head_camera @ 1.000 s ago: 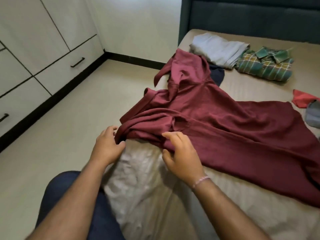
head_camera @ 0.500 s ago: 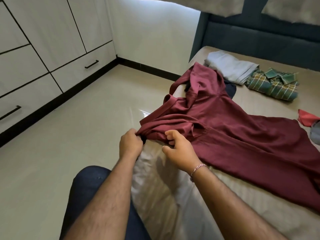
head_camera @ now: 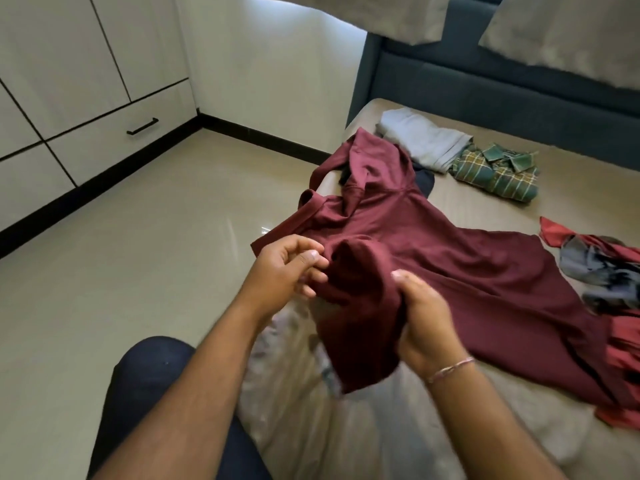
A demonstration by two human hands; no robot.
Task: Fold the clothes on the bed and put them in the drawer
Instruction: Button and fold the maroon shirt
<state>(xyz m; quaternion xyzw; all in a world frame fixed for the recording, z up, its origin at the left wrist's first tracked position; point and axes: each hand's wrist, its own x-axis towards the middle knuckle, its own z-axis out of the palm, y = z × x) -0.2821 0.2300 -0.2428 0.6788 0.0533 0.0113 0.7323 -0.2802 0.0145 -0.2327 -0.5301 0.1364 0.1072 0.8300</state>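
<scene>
Both hands – left hand (head_camera: pixel 284 271), right hand (head_camera: pixel 424 317) – grip maroon garment (head_camera: pixel 450 265) at bed (head_camera: pixel 571 174) edge.

Maroon garment (head_camera: pixel 450 268), green plaid shirt (head_camera: pixel 495 173)

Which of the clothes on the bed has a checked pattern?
The green and yellow checked shirt, lying crumpled near the headboard beside the plain pale grey folded garment. The maroon garment in the hands is plain.
</scene>
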